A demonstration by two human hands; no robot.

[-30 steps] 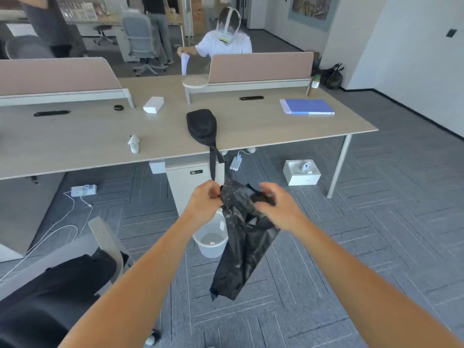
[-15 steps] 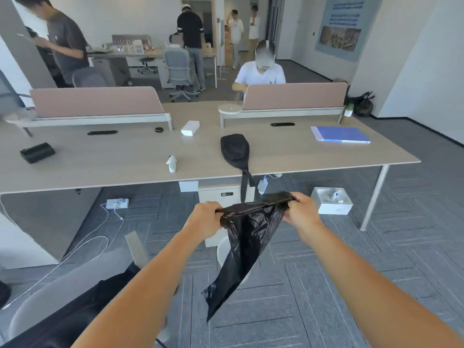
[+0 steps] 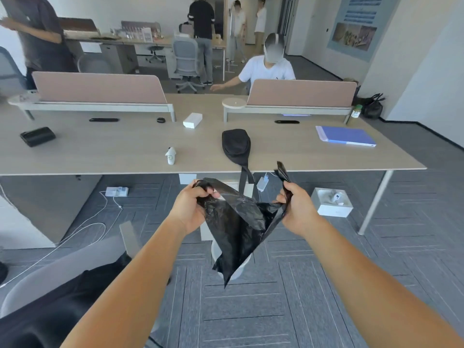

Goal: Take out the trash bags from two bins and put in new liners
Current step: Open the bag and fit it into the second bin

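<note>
A black plastic liner [image 3: 238, 227] hangs in front of me, spread between both hands at chest height. My left hand [image 3: 192, 208] grips the liner's left top edge with curled fingers. My right hand [image 3: 297, 208] grips the right top edge, and a loose flap sticks up above its fist. The liner's mouth is pulled partly apart and its tail points down. Behind the liner stands a small white bin [image 3: 242, 266] on the floor; only slivers of its rim and side show.
A long desk [image 3: 120, 156] runs across ahead, with a black pouch [image 3: 236, 145] whose strap hangs over the edge. A grey chair with dark cloth [image 3: 57, 292] stands at my lower left. Cables and a white box [image 3: 331, 203] lie on the carpet. A seated person faces me behind the divider.
My hands have moved apart, pulling the liner's mouth wider. The view has tilted up, so more of the room shows and the bin is now mostly hidden behind the liner.
</note>
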